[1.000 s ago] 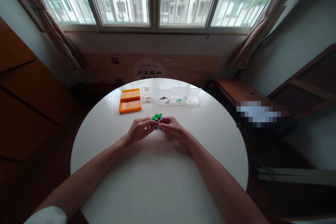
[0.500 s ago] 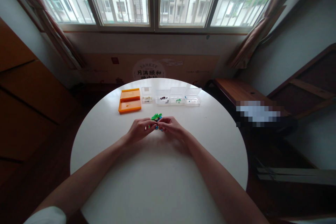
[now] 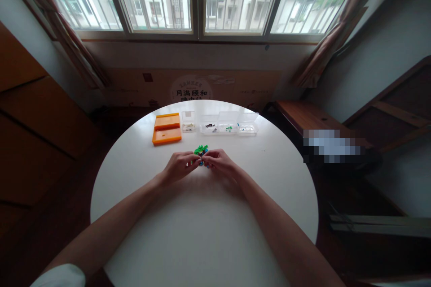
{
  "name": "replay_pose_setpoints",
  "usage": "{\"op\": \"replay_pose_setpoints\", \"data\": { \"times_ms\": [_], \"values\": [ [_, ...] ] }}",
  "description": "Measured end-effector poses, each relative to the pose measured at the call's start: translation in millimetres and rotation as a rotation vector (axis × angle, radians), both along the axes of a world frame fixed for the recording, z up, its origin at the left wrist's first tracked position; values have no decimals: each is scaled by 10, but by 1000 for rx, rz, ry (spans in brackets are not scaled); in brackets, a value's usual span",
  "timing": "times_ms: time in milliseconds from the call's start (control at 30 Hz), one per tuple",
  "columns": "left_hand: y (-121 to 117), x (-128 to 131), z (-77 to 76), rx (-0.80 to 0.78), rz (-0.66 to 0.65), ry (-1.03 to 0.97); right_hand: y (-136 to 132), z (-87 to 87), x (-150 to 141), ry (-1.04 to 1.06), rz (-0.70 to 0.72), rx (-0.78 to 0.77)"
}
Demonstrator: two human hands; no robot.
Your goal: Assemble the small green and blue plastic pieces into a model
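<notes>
A small model of green, blue and brown building bricks is between my two hands near the far half of the white round table. My left hand grips its left side, with the fingers closed and bent inward. From the right, my right hand pinches at the model with thumb and forefinger. The fingertips of both hands almost meet at its front. Fingers hide its lower part, and any tiny piece in the pinch is too small to make out.
Behind the hands stand an open orange box with a small piece inside, and clear lidded cases holding small white, dark, green and blue parts. A wooden bench stands right of the table, below the window.
</notes>
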State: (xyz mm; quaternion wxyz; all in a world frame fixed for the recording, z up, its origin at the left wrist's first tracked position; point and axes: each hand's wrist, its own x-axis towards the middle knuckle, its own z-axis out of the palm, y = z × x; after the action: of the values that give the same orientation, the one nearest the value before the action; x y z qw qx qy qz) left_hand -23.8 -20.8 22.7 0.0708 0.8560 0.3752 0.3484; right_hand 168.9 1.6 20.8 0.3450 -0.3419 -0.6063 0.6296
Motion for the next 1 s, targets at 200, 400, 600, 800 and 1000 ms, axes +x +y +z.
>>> {"op": "replay_pose_setpoints", "data": {
  "times_ms": [200, 400, 600, 800, 1000],
  "values": [
    [-3, 1, 5, 3, -10, 6, 5, -7, 3, -19, 3, 10],
    [-8, 8, 8, 13, -23, 1, -16, 35, 2, -36, 9, 19],
    [-10, 10, 29, 22, -26, 6, -23, 51, -4, -44, 8, 33],
    [-10, 6, 24, 13, -5, 34, -18, 42, 7, -42, 27, 53],
    [-12, 11, 25, 22, 1, 32, -18, 27, 9, -47, 30, 51]
  ]
}}
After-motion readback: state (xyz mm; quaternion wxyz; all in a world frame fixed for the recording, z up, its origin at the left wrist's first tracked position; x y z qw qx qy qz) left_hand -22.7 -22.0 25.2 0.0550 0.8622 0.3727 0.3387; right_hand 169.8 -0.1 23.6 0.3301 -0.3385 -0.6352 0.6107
